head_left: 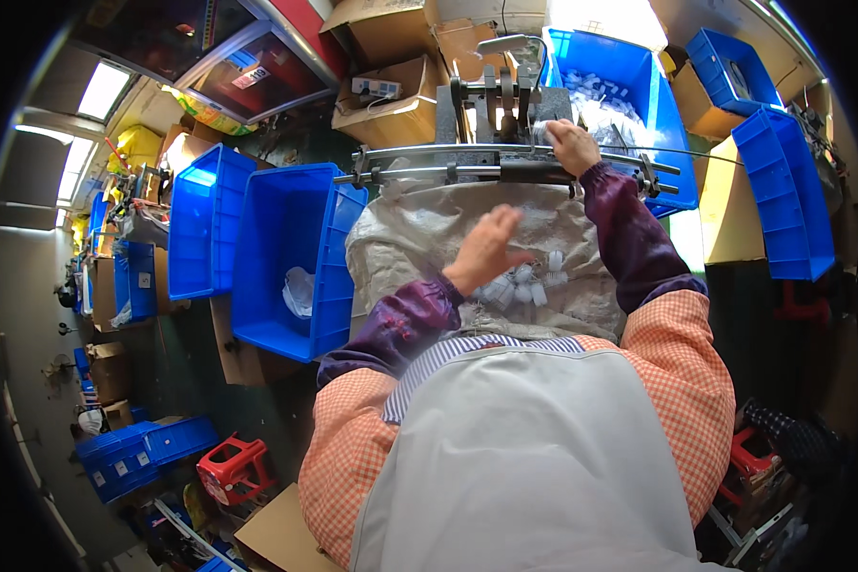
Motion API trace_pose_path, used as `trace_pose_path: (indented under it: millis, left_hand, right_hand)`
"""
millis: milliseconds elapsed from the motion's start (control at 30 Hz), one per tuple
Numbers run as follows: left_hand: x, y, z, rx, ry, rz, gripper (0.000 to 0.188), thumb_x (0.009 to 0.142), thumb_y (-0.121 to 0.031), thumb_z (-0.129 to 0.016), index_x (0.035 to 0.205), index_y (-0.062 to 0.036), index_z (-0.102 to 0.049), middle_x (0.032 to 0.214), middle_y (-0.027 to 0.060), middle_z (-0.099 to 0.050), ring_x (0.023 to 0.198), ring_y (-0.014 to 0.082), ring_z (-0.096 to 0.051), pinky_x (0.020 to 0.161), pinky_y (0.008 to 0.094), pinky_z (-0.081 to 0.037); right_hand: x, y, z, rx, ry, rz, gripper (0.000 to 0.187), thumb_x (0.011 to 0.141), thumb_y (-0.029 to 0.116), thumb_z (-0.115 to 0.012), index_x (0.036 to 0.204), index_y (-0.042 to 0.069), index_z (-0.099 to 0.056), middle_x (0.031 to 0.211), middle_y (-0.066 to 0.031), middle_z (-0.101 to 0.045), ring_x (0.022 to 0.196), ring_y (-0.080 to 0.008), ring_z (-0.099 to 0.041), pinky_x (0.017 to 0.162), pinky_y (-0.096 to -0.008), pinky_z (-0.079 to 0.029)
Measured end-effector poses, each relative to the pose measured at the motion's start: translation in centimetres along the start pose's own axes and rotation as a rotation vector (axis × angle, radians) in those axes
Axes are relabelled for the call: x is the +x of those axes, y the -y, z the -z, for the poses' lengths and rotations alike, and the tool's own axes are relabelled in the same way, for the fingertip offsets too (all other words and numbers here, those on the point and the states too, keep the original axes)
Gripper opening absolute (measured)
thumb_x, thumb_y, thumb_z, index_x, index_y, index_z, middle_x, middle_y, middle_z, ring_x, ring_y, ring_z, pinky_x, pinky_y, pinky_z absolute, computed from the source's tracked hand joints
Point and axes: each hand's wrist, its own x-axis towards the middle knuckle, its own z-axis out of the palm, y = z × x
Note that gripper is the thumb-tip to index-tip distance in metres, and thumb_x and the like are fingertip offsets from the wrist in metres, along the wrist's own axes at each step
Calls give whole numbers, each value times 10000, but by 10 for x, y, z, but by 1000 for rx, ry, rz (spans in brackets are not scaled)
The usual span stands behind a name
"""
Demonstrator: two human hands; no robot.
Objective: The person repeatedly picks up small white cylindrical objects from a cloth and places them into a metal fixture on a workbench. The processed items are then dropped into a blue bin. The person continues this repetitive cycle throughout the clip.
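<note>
My left hand (pixel 491 250) is over a grey-beige woven sack (pixel 400 224), fingers stretched out, slightly blurred, with nothing visible in it. Just below it, a small pile of white translucent plastic pieces (pixel 524 286) lies on the sack. Farther forward, my right hand (pixel 574 148) is closed at the right side of a dark metal bench machine (pixel 496 105). A pale bit shows at its fingertips, too small to name. Metal rods (pixel 429 173) run across the machine's front, and the right wrist passes over them.
Behind the right hand, a blue bin (pixel 672 124) holds many white pieces. To the left stands another blue bin (pixel 338 257) with a clear plastic bag (pixel 298 291) inside. Cardboard boxes (pixel 391 105) are at the back left. A red stool (pixel 232 469) is at the lower left.
</note>
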Motion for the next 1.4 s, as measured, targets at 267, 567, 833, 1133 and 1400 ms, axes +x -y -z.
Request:
trace_pose_path:
  millis: [267,567,833,1133,1400]
  left_hand:
    - [-63,15,-59,411,366,-236,575,663,-264,-705,1183,-172,-478,1246,102,-400,1147,326,-349,860,446,-383]
    - [-54,41,-59,267,201,-153,258,684,-77,-601,939,-99,-566,997,100,-498,896,265,-512,700,330,-487]
    - [-33,62,-12,200,5,-17,115,781,-121,-559,881,-71,-584,920,61,-587,904,250,-542,748,342,-473]
    - [-23,67,-13,254,-202,7,151,788,-77,-537,927,-88,-596,928,72,-603,930,269,-534,789,377,-438]
    - [-14,50,-7,133,-162,214,232,765,-18,-509,972,-104,-568,855,68,-593,850,252,-539,696,354,-446]
  right_hand:
    - [44,-33,-45,-266,-208,-9,179,833,201,-504,946,135,-626,980,-33,-600,965,-258,-514,808,-390,-418]
    - [57,-37,-49,-207,-94,-62,222,851,276,-492,998,168,-618,1026,-11,-596,1025,-235,-491,855,-397,-365]
    - [57,-32,-36,-417,27,-337,298,810,356,-520,1044,201,-622,1119,-13,-583,1101,-220,-466,894,-443,-313]
    - [31,-24,-42,-308,-124,-234,313,735,300,-560,988,125,-619,1072,-74,-515,1081,-274,-394,892,-427,-310]
    - [46,22,-68,-363,-191,-168,244,784,268,-528,960,127,-622,1023,-74,-519,1057,-265,-406,888,-425,-279]
